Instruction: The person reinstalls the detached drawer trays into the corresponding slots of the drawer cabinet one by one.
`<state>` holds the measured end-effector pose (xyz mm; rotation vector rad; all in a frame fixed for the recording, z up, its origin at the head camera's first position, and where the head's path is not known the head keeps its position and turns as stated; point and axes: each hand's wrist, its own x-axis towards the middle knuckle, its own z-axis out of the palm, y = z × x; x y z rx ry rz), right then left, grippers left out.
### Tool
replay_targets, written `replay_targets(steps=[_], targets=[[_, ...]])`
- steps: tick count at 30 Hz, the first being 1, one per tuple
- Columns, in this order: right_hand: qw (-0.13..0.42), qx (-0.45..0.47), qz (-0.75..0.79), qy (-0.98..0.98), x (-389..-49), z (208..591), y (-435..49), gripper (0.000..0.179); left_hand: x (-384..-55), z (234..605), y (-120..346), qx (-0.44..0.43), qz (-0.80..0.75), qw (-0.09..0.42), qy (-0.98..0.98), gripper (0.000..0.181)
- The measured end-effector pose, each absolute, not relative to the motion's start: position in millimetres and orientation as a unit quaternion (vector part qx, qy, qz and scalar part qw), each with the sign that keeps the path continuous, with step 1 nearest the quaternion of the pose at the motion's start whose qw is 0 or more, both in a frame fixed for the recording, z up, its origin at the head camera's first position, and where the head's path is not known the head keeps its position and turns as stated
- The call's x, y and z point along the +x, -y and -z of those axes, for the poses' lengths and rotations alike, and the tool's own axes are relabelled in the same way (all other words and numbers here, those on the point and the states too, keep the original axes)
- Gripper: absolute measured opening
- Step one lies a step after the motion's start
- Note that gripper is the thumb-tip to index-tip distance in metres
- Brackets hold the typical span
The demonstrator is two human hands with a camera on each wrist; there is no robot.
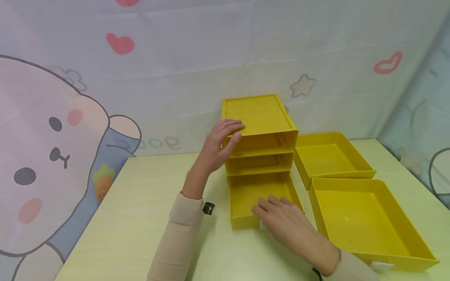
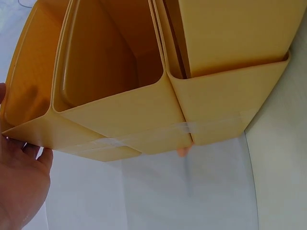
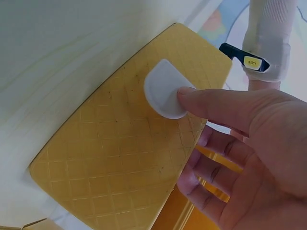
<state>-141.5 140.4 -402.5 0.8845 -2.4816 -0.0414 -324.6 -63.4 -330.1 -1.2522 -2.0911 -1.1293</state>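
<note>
beige sleeves (image 1: 177,240) come in from the lower edge, closest to the head camera, with a black band (image 1: 208,208) at the left wrist. at far left, a large cartoon animal is printed on the cloth backdrop (image 1: 211,58), and the pale table (image 1: 123,218) spreads out in front of it. next comes the left hand (image 1: 216,146), at the upper left front corner of a yellow three-tier cabinet (image 1: 258,111). its fingers are relaxed and nearly straight, resting on the top, while the thumb lies by the front opening; it does not grasp anything. the cabinet stands on the table near the backdrop, its upper two compartments open at the front, and clear tape (image 2: 115,142) runs across the tiers on its side. the bottom drawer (image 1: 245,222) sticks partway out of the lowest compartment. over its front is the right hand (image 1: 291,224), pinching the front panel: the thumb presses on the white handle (image 3: 160,88) and the fingers hook over the rim to the inner side. to the right of the cabinet, a rear yellow drawer (image 1: 327,156) lies on the table, and just in front of it is a front yellow drawer (image 1: 362,218) with a white tab (image 1: 381,266) on its near side.
</note>
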Motion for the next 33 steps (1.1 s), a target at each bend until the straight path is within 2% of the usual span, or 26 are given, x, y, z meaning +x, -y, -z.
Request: replay_targets(steps=[23, 30, 33], targets=[[0.248, 0.312, 0.007, 0.917, -148.1, 401.9, -136.5, 0.033, -323.5, 331.5, 62.1, -0.455, 0.41, 0.225, 0.758, 0.031], [0.252, 0.299, -0.009, 0.92, -134.9, 388.8, -134.0, 0.028, -323.6, 331.1, 63.6, -0.455, 0.408, 0.224, 0.759, 0.031], [0.237, 0.303, -0.018, 0.923, -123.8, 383.3, -131.2, 0.029, -324.2, 329.9, 63.7, -0.457, 0.407, 0.226, 0.757, 0.031]])
